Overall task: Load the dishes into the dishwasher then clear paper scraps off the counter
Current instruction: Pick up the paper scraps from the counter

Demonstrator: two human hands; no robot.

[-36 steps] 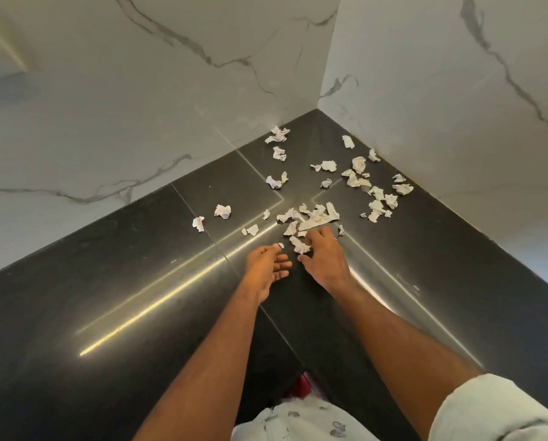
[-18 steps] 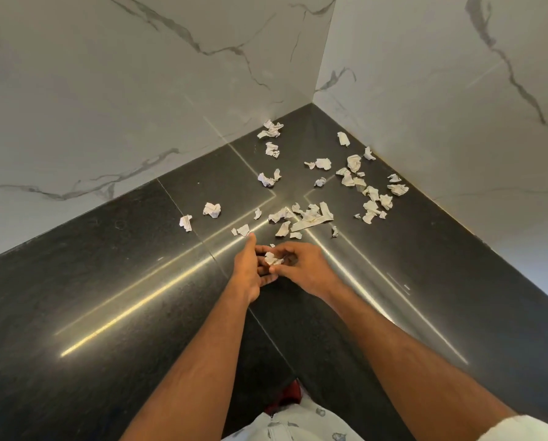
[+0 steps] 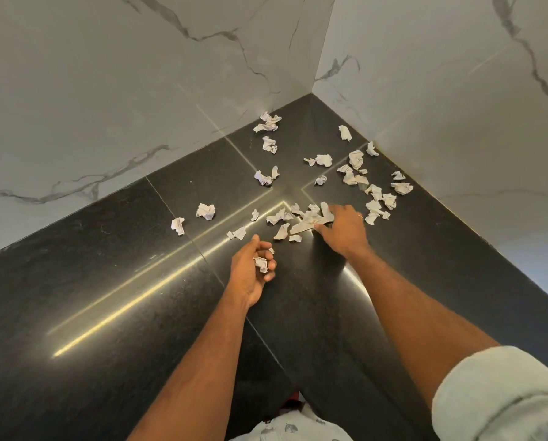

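on the black counter [image 3: 107, 281], near its corner, paper scraps [image 3: 355, 173] lie scattered; the left hand [image 3: 250, 272] curls round a crumpled scrap [image 3: 261, 264] (palm up), while the right hand [image 3: 342, 230] pinches a flat piece [image 3: 307, 225] among them, below marble walls [image 3: 107, 90].

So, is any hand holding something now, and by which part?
The left hand holds crumpled paper scraps bunched inside its curled fingers. The right hand reaches onto a flat scrap; a grip cannot be told.
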